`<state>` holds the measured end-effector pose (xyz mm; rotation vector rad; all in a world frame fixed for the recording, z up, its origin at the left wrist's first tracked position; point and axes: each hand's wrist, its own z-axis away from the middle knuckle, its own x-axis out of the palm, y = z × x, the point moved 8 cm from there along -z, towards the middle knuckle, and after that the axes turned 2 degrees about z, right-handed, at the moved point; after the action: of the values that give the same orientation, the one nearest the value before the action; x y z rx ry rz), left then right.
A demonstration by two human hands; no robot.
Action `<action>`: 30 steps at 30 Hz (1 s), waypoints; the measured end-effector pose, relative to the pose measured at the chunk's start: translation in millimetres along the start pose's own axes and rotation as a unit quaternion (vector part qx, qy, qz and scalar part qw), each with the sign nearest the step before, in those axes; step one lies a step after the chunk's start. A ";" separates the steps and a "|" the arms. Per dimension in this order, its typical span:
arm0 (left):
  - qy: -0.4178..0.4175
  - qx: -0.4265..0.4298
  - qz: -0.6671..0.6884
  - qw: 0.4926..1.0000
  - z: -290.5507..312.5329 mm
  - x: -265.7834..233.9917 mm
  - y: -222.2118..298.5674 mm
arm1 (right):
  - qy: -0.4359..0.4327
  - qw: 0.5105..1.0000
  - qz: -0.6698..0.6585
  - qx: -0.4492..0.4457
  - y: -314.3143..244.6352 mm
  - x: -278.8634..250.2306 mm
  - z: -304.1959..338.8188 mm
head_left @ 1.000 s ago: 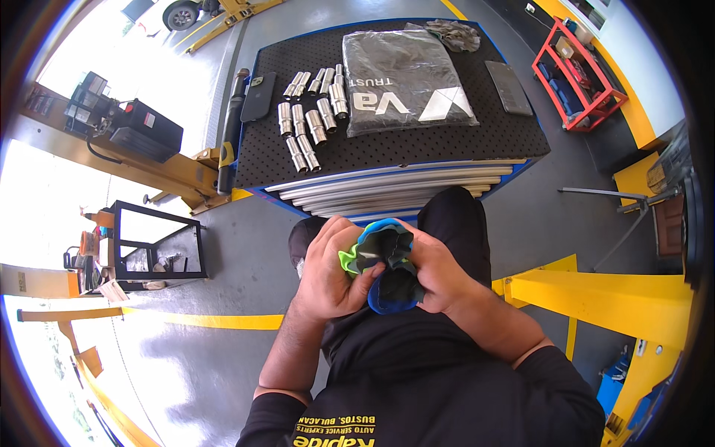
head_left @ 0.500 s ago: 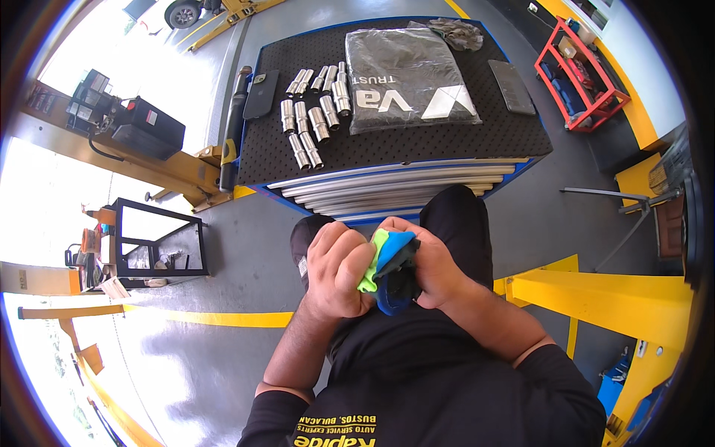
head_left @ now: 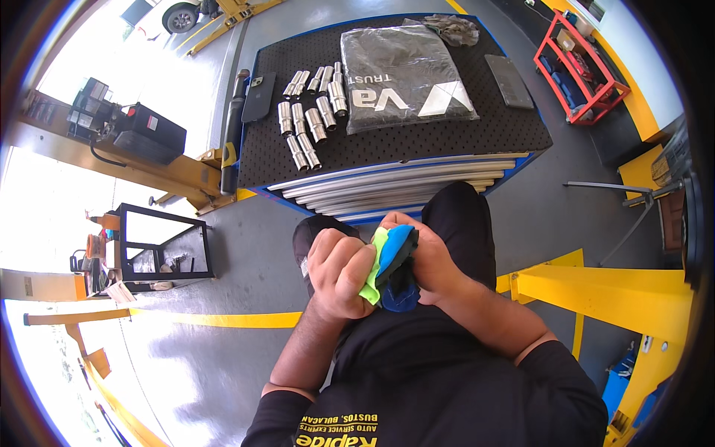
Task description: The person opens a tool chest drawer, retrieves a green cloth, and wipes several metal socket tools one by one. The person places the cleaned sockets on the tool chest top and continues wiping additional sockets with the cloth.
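Just below the centre of the frame, the left hand (head_left: 339,272), curled into a fist, grips the lime-green edge of a crumpled blue, green and dark fabric item (head_left: 395,255); the right hand (head_left: 435,258) clasps its blue and dark side, the exact fingertip contact hidden. Upper centre: counter (head_left: 417,146) with perforated dark top bears silver metal sockets (head_left: 313,124), left of a plastic-wrapped dark packet (head_left: 402,71).

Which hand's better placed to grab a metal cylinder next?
Left, probably: the metal cylinders lie ahead of the left hand, on that side of the cabinet top; the right hand sits farther across. Both grip the blue-and-green cloth, so either would need freeing.
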<state>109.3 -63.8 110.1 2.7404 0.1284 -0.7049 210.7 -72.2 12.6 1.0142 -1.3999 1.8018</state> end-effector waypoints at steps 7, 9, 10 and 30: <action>0.164 -0.441 0.382 0.795 76.0 16.9 -53.3 | -0.050 0.681 0.596 -0.422 -40.2 48.8 31.2; 0.128 -0.442 0.352 0.815 72.2 17.1 -49.9 | -0.078 0.571 0.642 -0.506 -40.2 55.7 35.7; 0.113 -0.441 0.338 0.824 64.4 17.8 -47.8 | -0.042 0.681 0.582 -0.442 -43.8 41.3 27.3; 0.144 -0.399 0.477 0.770 62.1 8.1 -36.4 | -0.018 0.892 0.367 -0.264 -26.6 22.6 18.0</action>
<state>82.2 -48.9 44.7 1.6875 -0.6952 0.0910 225.2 -82.9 47.5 0.2253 -2.3380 1.6903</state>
